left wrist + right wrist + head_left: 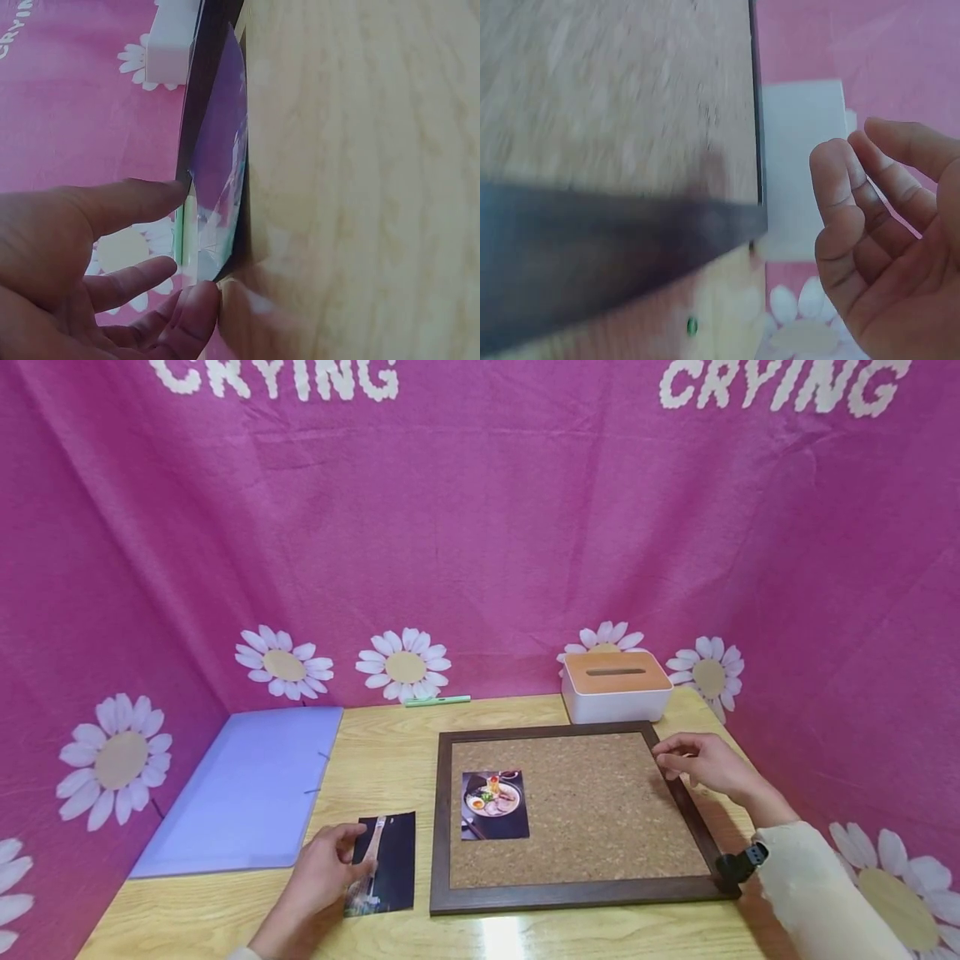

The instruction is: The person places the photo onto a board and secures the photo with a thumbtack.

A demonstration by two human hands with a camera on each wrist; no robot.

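A dark photo print [397, 860] showing a tall lit tower lies on the table, left of a cork board [592, 810] in a dark brown frame. At the photo's left side is my left hand [322, 868], its fingertips touching the edge, thumb and fingers spread apart. In the left wrist view the photo [221, 157] looks slightly bowed and shiny. A second photo print [495, 806], of a ramen bowl, lies on the cork's left part. My right hand [705, 764] hovers by the frame's upper right edge with loosely bent fingers, holding nothing.
Behind the board stands a white tissue box [618, 693] with a wooden-looking lid. A pale blue folder [240, 785] lies at the left, and a green pen [437, 701] at the back edge. Pink cloth [480, 543] with daisies surrounds the table.
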